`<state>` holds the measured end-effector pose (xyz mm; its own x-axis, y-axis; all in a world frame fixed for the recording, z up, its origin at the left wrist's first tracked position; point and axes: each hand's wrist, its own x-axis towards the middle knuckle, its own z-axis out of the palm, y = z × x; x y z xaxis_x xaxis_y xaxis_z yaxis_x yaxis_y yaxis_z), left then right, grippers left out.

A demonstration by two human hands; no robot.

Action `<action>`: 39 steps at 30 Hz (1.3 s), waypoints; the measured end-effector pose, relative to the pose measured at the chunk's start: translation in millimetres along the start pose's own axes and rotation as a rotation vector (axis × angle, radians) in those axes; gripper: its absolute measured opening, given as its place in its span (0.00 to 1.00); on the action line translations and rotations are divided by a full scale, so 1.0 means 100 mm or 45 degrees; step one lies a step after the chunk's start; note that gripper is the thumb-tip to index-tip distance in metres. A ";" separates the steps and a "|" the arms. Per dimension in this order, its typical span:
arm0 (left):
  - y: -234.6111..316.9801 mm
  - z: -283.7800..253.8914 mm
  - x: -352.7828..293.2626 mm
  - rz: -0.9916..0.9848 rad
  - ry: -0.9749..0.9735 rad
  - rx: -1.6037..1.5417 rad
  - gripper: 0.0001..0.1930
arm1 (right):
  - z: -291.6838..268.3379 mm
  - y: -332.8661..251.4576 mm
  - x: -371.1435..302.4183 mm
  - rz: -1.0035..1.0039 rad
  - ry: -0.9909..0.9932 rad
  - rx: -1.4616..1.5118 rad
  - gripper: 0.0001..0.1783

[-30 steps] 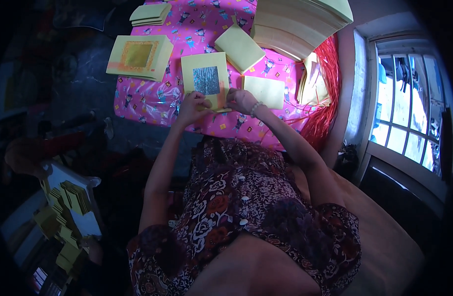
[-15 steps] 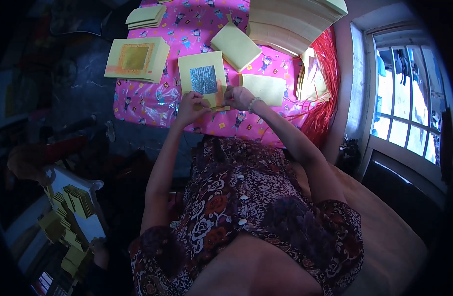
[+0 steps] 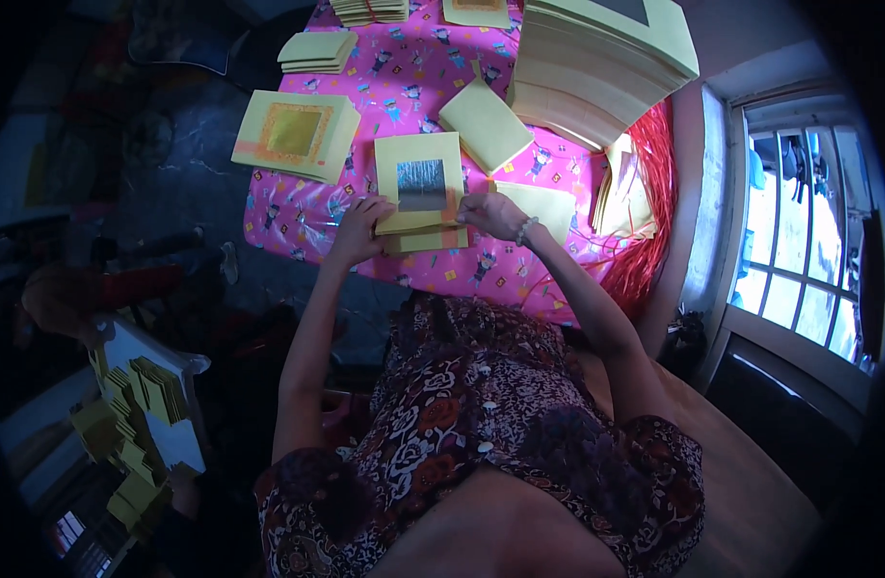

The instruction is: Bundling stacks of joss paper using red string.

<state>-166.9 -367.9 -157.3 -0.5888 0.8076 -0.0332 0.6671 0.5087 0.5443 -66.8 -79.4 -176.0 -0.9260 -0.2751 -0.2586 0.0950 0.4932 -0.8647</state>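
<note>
Both hands work on a yellow paper stack [image 3: 388, 162] with a shiny silver square printed or stuck on its top sheet. My left hand [image 3: 361, 231] has its fingers closed on the near left corner. At the opposite near corner, my right hand [image 3: 493, 216], a beaded bracelet at its wrist, pinches the edge. The stack's near edge looks slightly raised, and a yellow strip of paper [image 3: 425, 241] shows below it on the pink patterned cloth [image 3: 384, 94]. Just right of the right hand lies a flat yellow paper pile [image 3: 543, 204]; another yellow paper bundle [image 3: 487, 125] sits beyond.
A tall yellow paper stack [image 3: 587, 82] stands at the far right, beside red plastic strands [image 3: 654, 193]. To the left lies a gold-square paper pile [image 3: 293, 135]. A white board [image 3: 177, 361] at lower left bears more yellow bundles near another person's arm. A barred window [image 3: 799, 231] is at right.
The near edge of the paper stack has risen a little, and more of the yellow strip below it shows. Both hands still grip its near corners. The whole view has shifted slightly.
</note>
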 end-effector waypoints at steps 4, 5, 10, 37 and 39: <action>-0.14 0.03 0.05 -0.107 0.064 -0.079 0.14 | -0.09 -0.03 0.02 -0.034 0.053 0.196 0.12; -0.15 0.06 0.08 -0.100 0.072 -0.076 0.14 | -0.12 -0.03 0.02 -0.020 0.042 0.243 0.13; -0.19 0.08 0.20 -0.289 0.253 -0.218 0.10 | -0.08 -0.30 0.01 -0.009 0.170 0.313 0.28; -0.20 0.46 0.40 -0.588 0.590 -0.384 0.15 | 0.47 0.08 0.59 0.498 0.879 -0.017 0.20; -0.17 0.46 0.39 -0.613 0.596 -0.438 0.19 | 0.44 0.06 0.59 0.521 0.860 0.008 0.20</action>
<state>-180.8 -331.3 -206.5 -0.9630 0.2691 -0.0157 0.1519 0.5897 0.7932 -104.5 -128.9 -215.1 -0.8381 0.4894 -0.2411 0.4765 0.4413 -0.7604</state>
